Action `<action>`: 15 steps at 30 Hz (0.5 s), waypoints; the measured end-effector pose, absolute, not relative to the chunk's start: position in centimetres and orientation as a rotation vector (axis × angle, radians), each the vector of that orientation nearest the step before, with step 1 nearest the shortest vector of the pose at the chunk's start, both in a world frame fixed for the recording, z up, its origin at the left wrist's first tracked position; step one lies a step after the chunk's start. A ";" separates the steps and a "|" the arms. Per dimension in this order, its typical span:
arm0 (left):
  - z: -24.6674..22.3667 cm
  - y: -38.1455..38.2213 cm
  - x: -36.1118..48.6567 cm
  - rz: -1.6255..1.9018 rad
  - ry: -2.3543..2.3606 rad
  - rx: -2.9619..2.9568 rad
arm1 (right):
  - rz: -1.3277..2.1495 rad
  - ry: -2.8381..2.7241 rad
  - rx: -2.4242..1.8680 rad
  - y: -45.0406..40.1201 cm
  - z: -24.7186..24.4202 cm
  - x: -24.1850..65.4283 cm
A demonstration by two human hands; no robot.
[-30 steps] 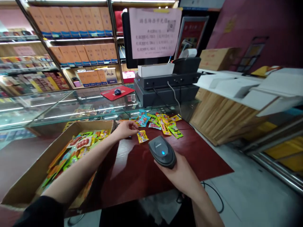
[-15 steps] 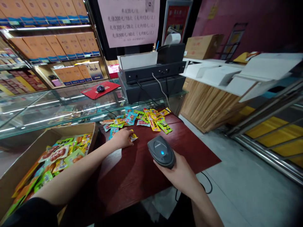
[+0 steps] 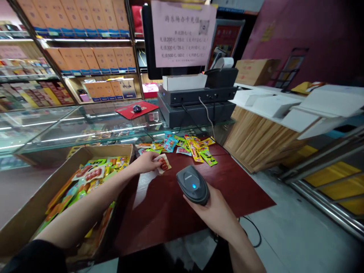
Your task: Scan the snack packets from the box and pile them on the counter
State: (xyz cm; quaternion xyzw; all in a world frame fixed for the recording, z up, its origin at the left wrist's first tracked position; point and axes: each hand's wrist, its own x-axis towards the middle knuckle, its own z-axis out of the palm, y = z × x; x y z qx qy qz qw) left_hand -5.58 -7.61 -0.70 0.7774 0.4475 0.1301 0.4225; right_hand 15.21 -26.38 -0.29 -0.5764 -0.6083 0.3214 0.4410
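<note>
Between its thumb and fingers, my left hand (image 3: 147, 162) pinches a small snack packet (image 3: 163, 163), a clear-and-pale pack with reddish-brown pieces inside, just above the dark red tabletop (image 3: 170, 212). My right hand (image 3: 218, 206) is wrapped round the handle of a dark grey barcode scanner (image 3: 193, 184) with a blue light lit on top; its front points toward the packet. Behind both hands lies a loose heap of colourful snack packets (image 3: 195, 148) in yellow, green and blue. Under my left forearm stands an open cardboard box (image 3: 129, 151) holding many similar packets.
A glass display counter (image 3: 93, 125) runs along the back, with a red mouse pad (image 3: 127, 110) on it. The cash register (image 3: 196, 113) stands behind the heap. At right are a wood-panelled counter (image 3: 250, 132) and a metal railing (image 3: 327, 212). The scanner's cable (image 3: 257, 231) hangs off the right side.
The packet in my left hand now shows its reddish-brown contents, where a yellow side showed before. The view has shifted, so more of the box shows. My right hand still holds the scanner.
</note>
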 end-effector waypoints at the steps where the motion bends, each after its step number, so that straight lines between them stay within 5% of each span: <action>1: -0.4 -8.0 -6.3 0.394 1.065 1.808 | 0.795 -1.524 -1.420 -26.4 -0.1 14.6; 15: 2.2 -12.6 -14.6 0.848 0.831 0.870 | 0.824 -1.761 -1.286 -25.8 2.7 6.7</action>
